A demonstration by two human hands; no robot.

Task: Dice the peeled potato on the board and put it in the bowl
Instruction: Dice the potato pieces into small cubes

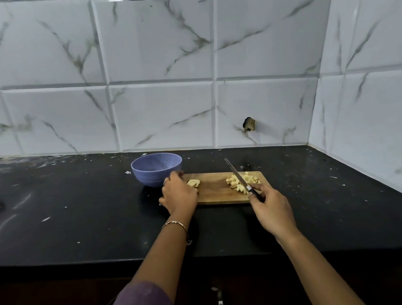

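1. Our right hand wraps the dark handle of the knife, whose thin blade angles over the diced pile at the right end of the board.
2. Our left hand curls at the board's left end beside the uncut potato chunk. We cannot tell whether the fingers pinch it.
3. We judge the chunk firm, light and wet-slippery, so it is best pinned from above with fingertips tucked.
4. The dice are pale and irregular, and the board is smooth wood. The rounded lilac bowl just beside it looks light.
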